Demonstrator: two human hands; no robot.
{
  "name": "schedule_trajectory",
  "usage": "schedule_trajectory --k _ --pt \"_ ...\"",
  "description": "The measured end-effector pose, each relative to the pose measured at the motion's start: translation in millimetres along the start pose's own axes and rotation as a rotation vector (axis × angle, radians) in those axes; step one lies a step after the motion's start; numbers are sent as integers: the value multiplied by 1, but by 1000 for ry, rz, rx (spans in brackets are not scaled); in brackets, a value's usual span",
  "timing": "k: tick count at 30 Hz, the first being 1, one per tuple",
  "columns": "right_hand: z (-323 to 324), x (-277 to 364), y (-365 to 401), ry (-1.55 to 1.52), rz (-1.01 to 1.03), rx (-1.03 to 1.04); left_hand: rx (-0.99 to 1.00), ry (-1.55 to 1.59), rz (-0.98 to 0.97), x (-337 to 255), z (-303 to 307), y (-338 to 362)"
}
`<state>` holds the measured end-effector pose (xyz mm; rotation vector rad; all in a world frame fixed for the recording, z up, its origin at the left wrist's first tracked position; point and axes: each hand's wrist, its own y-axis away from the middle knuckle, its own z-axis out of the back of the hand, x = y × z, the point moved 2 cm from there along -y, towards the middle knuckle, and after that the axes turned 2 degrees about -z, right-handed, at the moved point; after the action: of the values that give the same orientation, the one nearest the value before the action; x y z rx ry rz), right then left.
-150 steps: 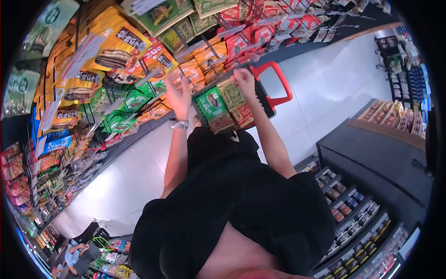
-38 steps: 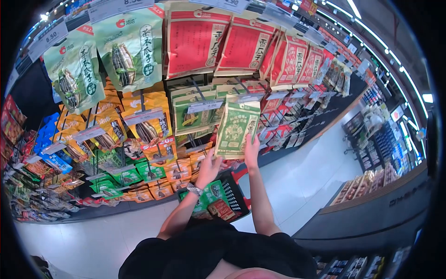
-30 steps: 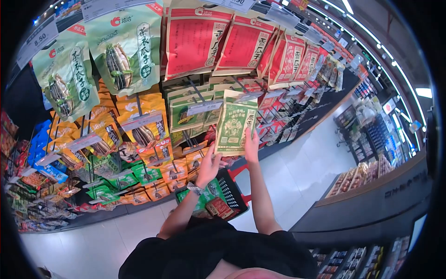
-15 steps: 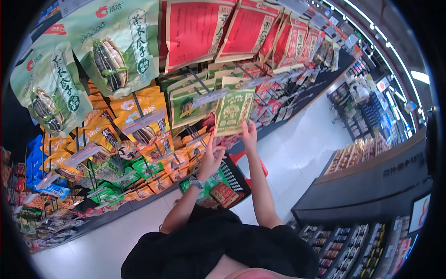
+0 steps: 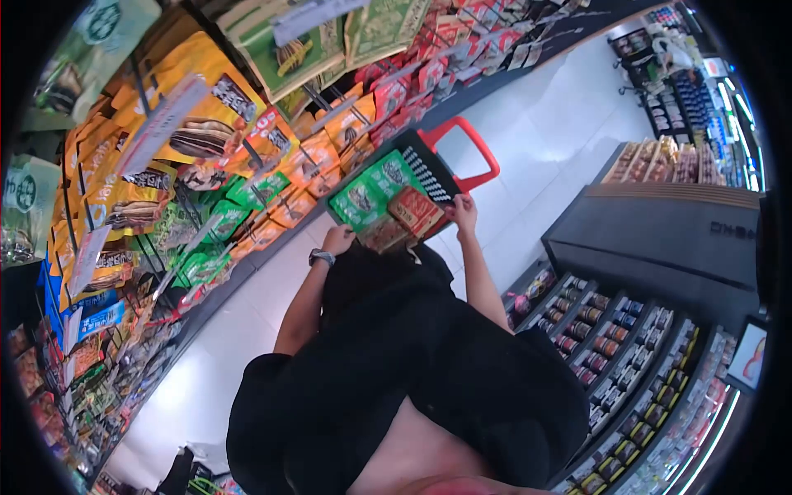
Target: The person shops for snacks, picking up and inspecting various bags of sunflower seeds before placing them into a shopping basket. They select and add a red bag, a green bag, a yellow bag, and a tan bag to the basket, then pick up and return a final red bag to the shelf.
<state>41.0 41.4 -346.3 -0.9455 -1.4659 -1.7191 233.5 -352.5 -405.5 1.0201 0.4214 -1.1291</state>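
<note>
Before my body stands a black shopping basket (image 5: 431, 157) with a red handle (image 5: 487, 161). Inside lie green snack packets (image 5: 378, 191), a red-and-tan packet (image 5: 415, 211) and a darker packet, partly hidden, near my clothes. My right hand (image 5: 464, 214) is closed at the basket's right rim, beside the corner of the red-and-tan packet. At the near left corner of the basket my left hand (image 5: 337, 240) has its fingers curled; what they hold, if anything, is hidden. Green-and-tan seed packets (image 5: 381, 29) hang on the rack above.
On the left, the rack holds orange seed packets (image 5: 202, 132), small green packets (image 5: 256, 191) and price tags (image 5: 165, 124) that jut out on hooks. To the right stands a dark counter (image 5: 643, 239) with shelves of jars (image 5: 610, 330). Pale floor tiles (image 5: 536, 124) run between them.
Both hands have dropped from the green-and-tan packet at the rack to the sides of the basket. That packet is out of my hands. The view has tilted down, showing more of the basket.
</note>
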Motion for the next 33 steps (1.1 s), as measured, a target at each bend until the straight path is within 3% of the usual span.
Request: schedule_trajectory --k 1,3,4,5,7,9,10,12,14,17,21,25,30,33 --pt "11 -1 -4 -18 -16 -44 -50 -34 -67 31 -13 13" --pt "34 20 -18 23 5 -151 -2 -150 143 73 -31 27" --pt "43 30 -32 62 58 -214 -6 -154 156 82 -36 36" --pt "57 30 -61 175 202 -289 77 -24 262 90 -41 48" --pt "76 34 -114 326 372 -350 145 105 386 82 -55 69" --pt "79 54 -149 330 410 -268 17 288 578 62 -67 78" --pt "81 60 -157 321 407 -256 5 283 586 51 -77 77" --pt "69 112 -137 234 235 -106 -232 167 305 38 -103 67" --pt "78 123 -138 208 211 -107 -264 189 411 21 -131 57" --pt "92 119 -171 531 483 -194 -430 20 627 -16 -160 47" --pt "114 134 -193 526 475 -148 -460 104 605 -37 -175 40" --pt "137 155 -198 477 320 -21 -493 106 563 -51 -177 29" --pt "153 156 -230 295 192 50 -367 129 435 -70 -167 8" --pt "158 156 -246 370 269 45 -304 121 395 -72 -162 1"
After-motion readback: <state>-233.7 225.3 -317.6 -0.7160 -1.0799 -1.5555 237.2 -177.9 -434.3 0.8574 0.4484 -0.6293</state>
